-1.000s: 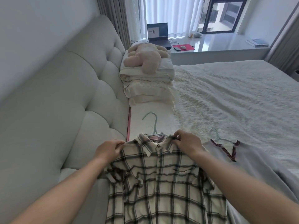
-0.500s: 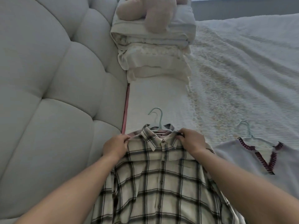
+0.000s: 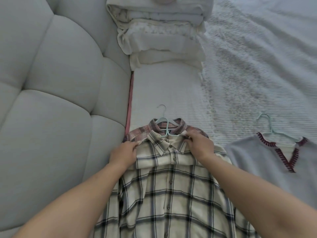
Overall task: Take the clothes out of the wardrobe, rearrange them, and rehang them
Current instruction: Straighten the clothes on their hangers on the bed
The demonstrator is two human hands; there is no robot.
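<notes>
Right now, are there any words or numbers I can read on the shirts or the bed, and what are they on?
No text can be read.
Dark tag inside the collar of the pink shirt: too small and blurred to read.
Cream shirt, held by the left hand and right hand: only checks, no words.
Sweater: only red trim, no words.

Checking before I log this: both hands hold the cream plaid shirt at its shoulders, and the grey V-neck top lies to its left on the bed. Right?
Not quite. The head view shows the grey V-neck top to the right of the cream plaid shirt. The left hand and right hand do hold its shoulders.
</notes>
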